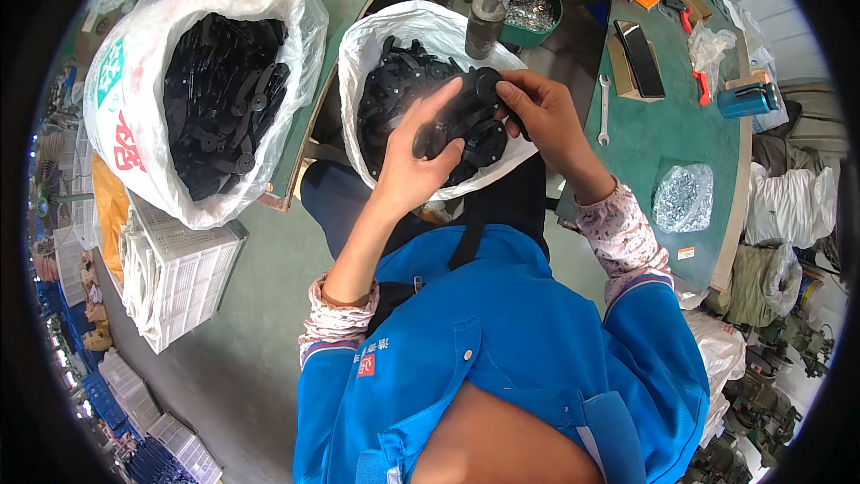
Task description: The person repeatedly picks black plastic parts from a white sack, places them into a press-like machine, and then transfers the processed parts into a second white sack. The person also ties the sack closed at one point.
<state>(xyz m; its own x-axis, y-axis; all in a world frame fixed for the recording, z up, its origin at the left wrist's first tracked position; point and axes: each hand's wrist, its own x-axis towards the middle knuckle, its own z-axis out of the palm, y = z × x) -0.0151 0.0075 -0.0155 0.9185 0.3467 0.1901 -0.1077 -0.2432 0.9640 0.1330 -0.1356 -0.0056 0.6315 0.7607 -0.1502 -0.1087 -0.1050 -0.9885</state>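
Note:
My right hand pinches a black flat part with a round end between thumb and fingers, above a white sack. Close beside it, my left hand curls its thumb and fingers around dark parts, blurred by motion; how many it holds I cannot tell. Many similar black parts fill the sack in front of my lap. An upright metal tool post stands at the far rim of the sack, just beyond my hands.
Left, another white sack of long black parts stands by a white crate. Beyond the post is a green bin of small metal pieces. The right green bench carries a wrench, phone, blue cylinder and bagged hardware.

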